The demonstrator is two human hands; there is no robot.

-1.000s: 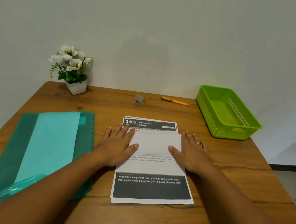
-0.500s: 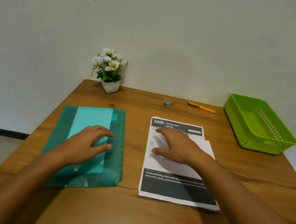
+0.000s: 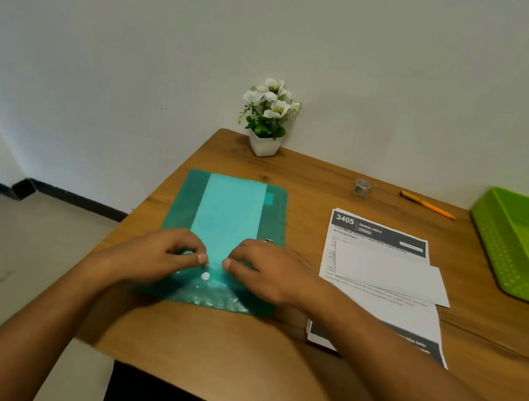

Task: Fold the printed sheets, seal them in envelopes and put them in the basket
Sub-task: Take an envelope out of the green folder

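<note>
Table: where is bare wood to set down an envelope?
Free: the strip between the green folder and the printed sheets; the wood between those sheets and the basket; the back edge between the flower pot and the tape roll. Crowded: the folder's near end, where left hand and right hand pinch it.

A small office or home study corner: a plain wooden table (image 3: 267, 350) against a bare white wall (image 3: 348, 57), carrying a stack of black-and-white printed sheets (image 3: 379, 232), a teal plastic document folder (image 3: 231, 202), an orange pen (image 3: 428, 204), a green plastic mesh basket (image 3: 497, 251) and a white pot of white artificial flowers (image 3: 268, 116).
</note>
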